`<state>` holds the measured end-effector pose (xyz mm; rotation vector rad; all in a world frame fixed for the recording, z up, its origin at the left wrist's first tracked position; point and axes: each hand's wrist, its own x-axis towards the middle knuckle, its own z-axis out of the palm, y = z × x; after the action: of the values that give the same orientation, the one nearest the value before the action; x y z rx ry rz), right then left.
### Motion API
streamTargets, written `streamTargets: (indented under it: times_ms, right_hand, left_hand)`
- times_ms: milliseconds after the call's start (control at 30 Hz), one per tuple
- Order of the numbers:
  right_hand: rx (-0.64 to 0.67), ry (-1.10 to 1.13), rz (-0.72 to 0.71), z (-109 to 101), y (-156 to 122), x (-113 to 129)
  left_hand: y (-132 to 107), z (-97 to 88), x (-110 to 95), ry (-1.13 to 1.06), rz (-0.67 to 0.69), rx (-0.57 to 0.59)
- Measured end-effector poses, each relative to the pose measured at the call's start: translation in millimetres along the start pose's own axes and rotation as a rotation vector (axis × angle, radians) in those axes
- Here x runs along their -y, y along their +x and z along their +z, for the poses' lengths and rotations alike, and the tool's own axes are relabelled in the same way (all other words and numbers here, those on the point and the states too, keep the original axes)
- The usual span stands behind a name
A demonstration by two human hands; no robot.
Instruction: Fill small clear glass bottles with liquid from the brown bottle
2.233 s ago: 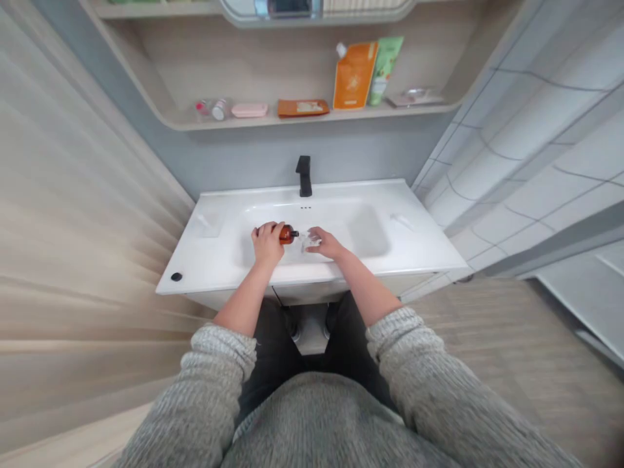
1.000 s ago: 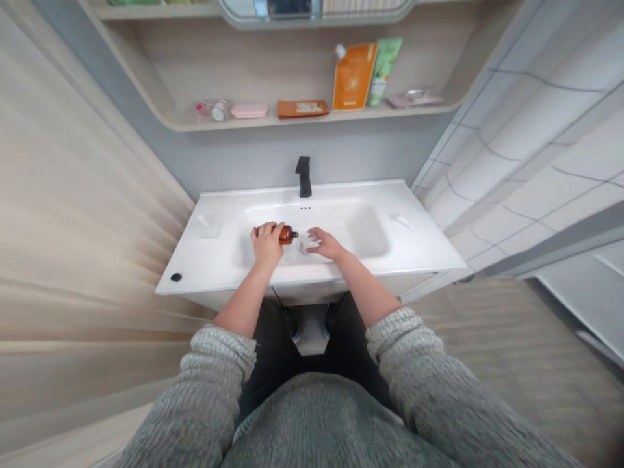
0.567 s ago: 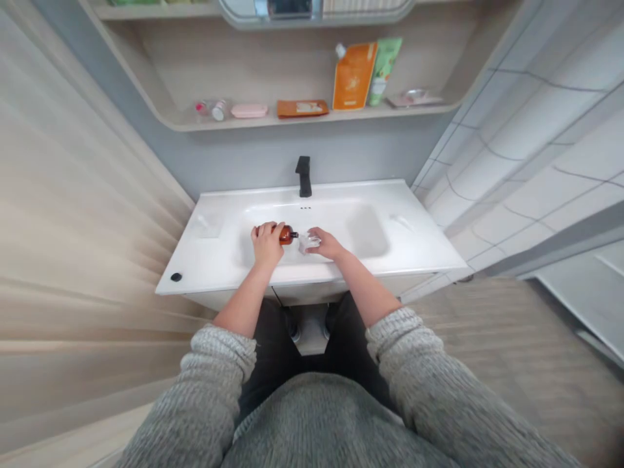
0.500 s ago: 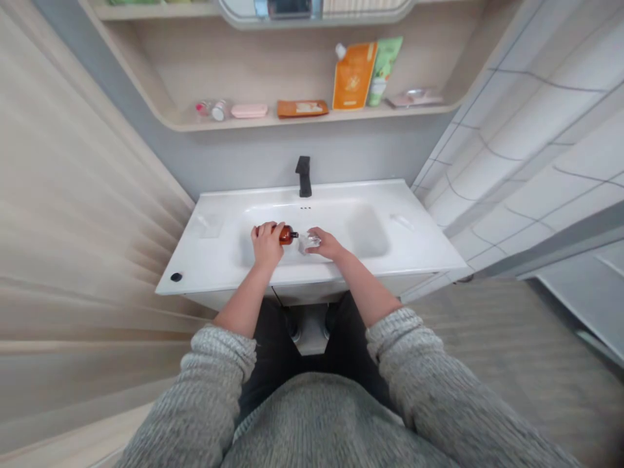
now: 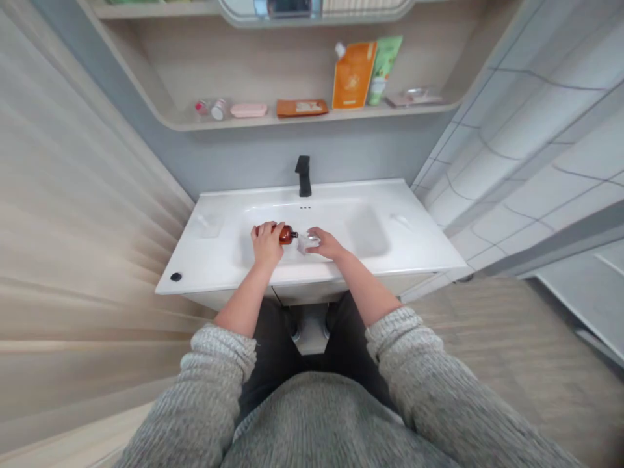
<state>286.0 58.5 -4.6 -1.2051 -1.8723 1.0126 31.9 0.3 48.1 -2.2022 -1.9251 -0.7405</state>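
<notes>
Over the white sink basin (image 5: 368, 227), my left hand (image 5: 267, 244) is closed around a brown bottle (image 5: 286, 234). The bottle lies tipped on its side, its dark narrow neck pointing right. Facing that neck is a small clear container (image 5: 308, 243), which my right hand (image 5: 325, 244) grips from its right side. The neck's tip is close to the container's opening; whether they touch, and whether any liquid is running, I cannot make out. My left fingers hide much of the bottle's body.
A black faucet (image 5: 303, 175) rises behind the basin. On the white counter (image 5: 195, 257) lie a round black cap-like piece (image 5: 176, 277) and a clear flat item (image 5: 209, 226). Above, a shelf (image 5: 312, 121) bears an orange pouch (image 5: 355, 75), a green tube (image 5: 385, 68) and a pink box (image 5: 249, 110).
</notes>
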Motion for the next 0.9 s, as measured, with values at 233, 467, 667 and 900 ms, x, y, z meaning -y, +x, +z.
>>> streamTargets:
  times_ms: [233,467,667,900]
  right_hand:
    - [0.003,-0.014,0.002,0.5,0.5,-2.3]
    - [-0.001,-0.050,-0.014,-1.0,-0.3,1.2]
    - [-0.006,-0.057,-0.016,-1.4,-0.9,4.3]
    - [-0.011,-0.048,-0.017,-1.9,-1.8,5.7]
  left_hand:
    - [-0.3,1.8,1.3,-0.002,0.010,-0.015]
    - [0.2,2.8,1.0,-0.004,-0.003,-0.012]
    - [0.0,2.2,0.5,-0.024,-0.012,-0.008]
    - [-0.1,-0.1,-0.7,-0.025,-0.006,-0.001]
